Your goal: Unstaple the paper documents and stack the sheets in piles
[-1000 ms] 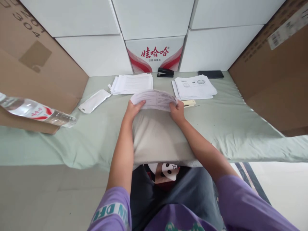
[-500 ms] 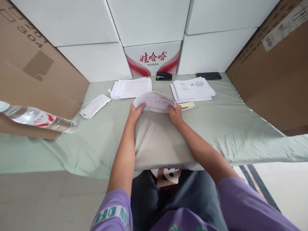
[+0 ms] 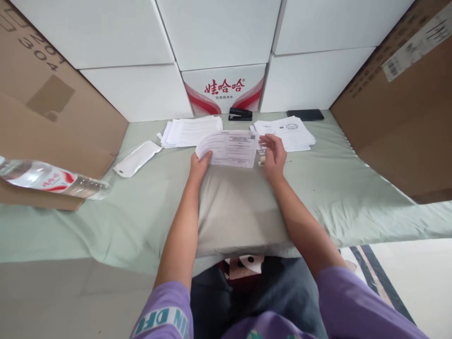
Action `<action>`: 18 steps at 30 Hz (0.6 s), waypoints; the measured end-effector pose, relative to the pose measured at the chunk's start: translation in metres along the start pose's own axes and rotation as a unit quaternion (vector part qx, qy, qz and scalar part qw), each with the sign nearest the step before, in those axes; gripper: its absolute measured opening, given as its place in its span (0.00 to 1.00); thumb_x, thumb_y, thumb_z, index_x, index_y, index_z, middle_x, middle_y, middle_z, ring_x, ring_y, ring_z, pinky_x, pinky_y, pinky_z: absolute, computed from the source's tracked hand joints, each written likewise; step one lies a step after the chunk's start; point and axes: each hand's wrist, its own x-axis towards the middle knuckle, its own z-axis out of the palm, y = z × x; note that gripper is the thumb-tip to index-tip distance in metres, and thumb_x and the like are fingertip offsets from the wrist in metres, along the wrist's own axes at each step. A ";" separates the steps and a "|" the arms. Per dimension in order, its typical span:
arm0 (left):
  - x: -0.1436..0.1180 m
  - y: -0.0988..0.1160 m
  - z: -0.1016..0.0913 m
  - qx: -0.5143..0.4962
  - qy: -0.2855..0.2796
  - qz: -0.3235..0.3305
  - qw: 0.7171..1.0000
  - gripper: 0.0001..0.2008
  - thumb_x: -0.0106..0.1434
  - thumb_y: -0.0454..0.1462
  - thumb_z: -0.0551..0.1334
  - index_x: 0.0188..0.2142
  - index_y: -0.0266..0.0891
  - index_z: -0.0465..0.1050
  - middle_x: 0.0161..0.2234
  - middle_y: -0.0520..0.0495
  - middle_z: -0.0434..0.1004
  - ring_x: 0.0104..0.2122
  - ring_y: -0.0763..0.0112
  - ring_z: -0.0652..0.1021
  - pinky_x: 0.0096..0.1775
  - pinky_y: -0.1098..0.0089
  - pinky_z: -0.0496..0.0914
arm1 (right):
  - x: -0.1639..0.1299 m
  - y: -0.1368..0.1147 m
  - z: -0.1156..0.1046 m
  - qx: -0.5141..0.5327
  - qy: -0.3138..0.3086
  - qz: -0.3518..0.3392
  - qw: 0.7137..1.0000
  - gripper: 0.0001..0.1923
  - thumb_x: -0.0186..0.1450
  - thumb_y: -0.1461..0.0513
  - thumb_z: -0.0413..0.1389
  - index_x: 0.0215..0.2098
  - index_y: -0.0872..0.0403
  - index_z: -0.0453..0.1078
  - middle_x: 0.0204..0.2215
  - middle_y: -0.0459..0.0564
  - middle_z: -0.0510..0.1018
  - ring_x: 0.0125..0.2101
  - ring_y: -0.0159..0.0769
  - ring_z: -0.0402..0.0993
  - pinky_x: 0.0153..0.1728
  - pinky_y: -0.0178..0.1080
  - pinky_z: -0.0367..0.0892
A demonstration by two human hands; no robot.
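My left hand [image 3: 200, 165] grips the left edge of a printed sheet of paper [image 3: 233, 149], thumb on top. The sheet is held up off the cloth and curls at that side; whether it is one sheet or several I cannot tell. Beside its right edge is my right hand [image 3: 274, 155], fingers apart and holding nothing. A small cream-coloured thing [image 3: 262, 161] is mostly hidden behind that hand. Beyond the left hand lies a stack of printed papers [image 3: 192, 131]. Past the right hand lies another stack, with round stamps on its top sheet [image 3: 296, 134].
A black stapler [image 3: 240, 114] and a dark phone [image 3: 305, 115] lie by the white boxes [image 3: 226, 89] at the back. At left are a white pouch [image 3: 137, 159], a water bottle [image 3: 52, 178] and a cardboard box [image 3: 70, 117]. Another cardboard box [image 3: 406, 127] stands at right.
My right hand has let go of the sheet's right edge and moved slightly right, its fingers opening. The sheet now stands flatter toward me on that side. My left hand keeps its grip.
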 end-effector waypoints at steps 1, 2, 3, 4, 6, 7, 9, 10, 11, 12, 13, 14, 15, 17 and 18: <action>0.001 -0.001 0.000 0.001 0.006 -0.003 1.000 0.25 0.56 0.51 0.67 0.45 0.34 0.78 0.46 0.35 0.83 0.56 0.51 0.77 0.58 0.55 0.71 | 0.008 0.004 -0.008 -0.028 -0.001 -0.008 1.000 0.15 0.66 0.57 0.49 0.46 0.49 0.74 0.46 0.53 0.79 0.51 0.46 0.74 0.54 0.48 0.67; 0.001 -0.002 0.001 0.001 0.011 -0.006 1.000 0.25 0.56 0.51 0.66 0.45 0.33 0.78 0.46 0.35 0.83 0.56 0.51 0.78 0.58 0.55 0.72 | 0.015 0.008 -0.015 -0.060 -0.013 -0.015 0.998 0.12 0.65 0.58 0.50 0.39 0.50 0.75 0.41 0.52 0.81 0.48 0.46 0.75 0.54 0.49 0.66; 0.001 -0.002 0.001 0.002 0.014 -0.008 1.000 0.25 0.56 0.51 0.66 0.44 0.33 0.78 0.46 0.35 0.83 0.55 0.51 0.78 0.57 0.54 0.72 | 0.021 0.013 -0.021 -0.083 -0.032 -0.020 0.996 0.10 0.63 0.59 0.51 0.33 0.50 0.75 0.36 0.51 0.81 0.44 0.45 0.76 0.53 0.48 0.66; 0.000 -0.002 0.001 0.003 0.016 -0.010 1.000 0.25 0.56 0.51 0.66 0.44 0.33 0.78 0.46 0.34 0.83 0.54 0.50 0.78 0.57 0.54 0.72 | 0.025 0.018 -0.025 -0.091 -0.052 -0.022 0.994 0.10 0.63 0.60 0.51 0.30 0.50 0.75 0.32 0.50 0.81 0.41 0.44 0.76 0.51 0.47 0.67; -0.001 -0.002 0.002 0.005 0.012 -0.014 1.000 0.24 0.56 0.50 0.67 0.43 0.32 0.78 0.45 0.34 0.83 0.53 0.50 0.79 0.57 0.53 0.72 | 0.029 0.024 -0.028 -0.083 -0.096 -0.026 0.992 0.11 0.63 0.59 0.51 0.29 0.51 0.75 0.30 0.49 0.81 0.38 0.42 0.76 0.49 0.46 0.67; -0.002 -0.001 0.003 0.006 0.007 -0.016 1.000 0.24 0.56 0.50 0.67 0.43 0.32 0.78 0.45 0.34 0.83 0.52 0.51 0.80 0.57 0.53 0.72 | 0.028 0.025 -0.027 -0.077 -0.115 -0.030 0.990 0.12 0.65 0.58 0.51 0.29 0.51 0.75 0.31 0.49 0.81 0.38 0.42 0.76 0.49 0.45 0.66; -0.003 0.000 0.003 0.011 -0.002 -0.018 1.000 0.24 0.57 0.50 0.67 0.44 0.32 0.78 0.45 0.34 0.83 0.52 0.51 0.80 0.57 0.52 0.72 | 0.024 0.023 -0.021 -0.076 -0.141 -0.040 0.986 0.12 0.66 0.55 0.52 0.32 0.50 0.75 0.33 0.49 0.82 0.40 0.42 0.76 0.52 0.46 0.64; -0.003 0.000 0.004 0.011 -0.002 -0.016 1.000 0.24 0.57 0.50 0.67 0.45 0.32 0.78 0.45 0.34 0.83 0.52 0.51 0.80 0.57 0.53 0.72 | 0.022 0.021 -0.018 -0.077 -0.145 -0.042 0.985 0.11 0.66 0.54 0.54 0.34 0.50 0.75 0.34 0.49 0.81 0.40 0.42 0.76 0.54 0.46 0.62; -0.003 0.000 0.004 0.008 0.001 -0.011 1.000 0.24 0.57 0.49 0.67 0.45 0.33 0.78 0.46 0.34 0.83 0.52 0.51 0.80 0.57 0.53 0.72 | 0.019 0.019 -0.014 -0.074 -0.143 -0.040 0.986 0.11 0.65 0.53 0.56 0.38 0.50 0.75 0.34 0.48 0.81 0.40 0.42 0.76 0.55 0.47 0.61; -0.003 0.001 0.004 0.000 0.007 -0.002 1.000 0.24 0.57 0.49 0.68 0.46 0.33 0.78 0.47 0.35 0.83 0.53 0.52 0.80 0.58 0.54 0.72 | 0.017 0.016 -0.011 -0.064 -0.134 -0.034 0.988 0.12 0.64 0.53 0.57 0.42 0.49 0.74 0.34 0.48 0.81 0.40 0.42 0.75 0.56 0.48 0.61; -0.002 0.001 0.004 -0.012 0.012 0.009 1.000 0.24 0.56 0.48 0.69 0.46 0.34 0.78 0.48 0.36 0.83 0.54 0.53 0.79 0.58 0.55 0.71 | 0.016 0.014 -0.009 -0.049 -0.120 -0.025 0.991 0.16 0.63 0.53 0.59 0.47 0.49 0.72 0.34 0.47 0.80 0.40 0.42 0.75 0.56 0.48 0.62; -0.002 0.001 0.003 -0.026 0.014 0.021 0.999 0.23 0.55 0.48 0.70 0.46 0.35 0.78 0.48 0.37 0.83 0.54 0.54 0.79 0.59 0.57 0.71 | 0.015 0.013 -0.007 -0.031 -0.105 -0.015 0.994 0.19 0.63 0.52 0.59 0.50 0.48 0.69 0.35 0.48 0.80 0.41 0.43 0.75 0.55 0.48 0.62; -0.002 0.001 0.003 -0.040 0.013 0.029 0.999 0.23 0.55 0.47 0.70 0.46 0.36 0.79 0.48 0.38 0.83 0.54 0.55 0.79 0.59 0.58 0.71 | 0.014 0.012 -0.005 -0.014 -0.090 -0.007 0.996 0.22 0.62 0.51 0.60 0.53 0.48 0.68 0.37 0.48 0.80 0.42 0.43 0.74 0.55 0.48 0.63; -0.002 0.002 0.001 -0.058 -0.001 0.034 0.998 0.22 0.54 0.47 0.72 0.44 0.36 0.80 0.46 0.39 0.83 0.51 0.57 0.81 0.58 0.59 0.72 | 0.014 0.012 -0.003 0.001 -0.076 -0.005 0.997 0.23 0.63 0.48 0.59 0.52 0.47 0.68 0.38 0.49 0.79 0.44 0.44 0.73 0.54 0.48 0.64; -0.003 0.003 0.000 -0.063 -0.008 0.031 0.997 0.22 0.54 0.47 0.72 0.43 0.36 0.81 0.45 0.39 0.84 0.50 0.57 0.82 0.57 0.59 0.73 | 0.014 0.012 -0.002 -0.004 -0.078 -0.012 0.997 0.21 0.64 0.46 0.58 0.49 0.48 0.70 0.37 0.50 0.79 0.44 0.45 0.73 0.53 0.48 0.65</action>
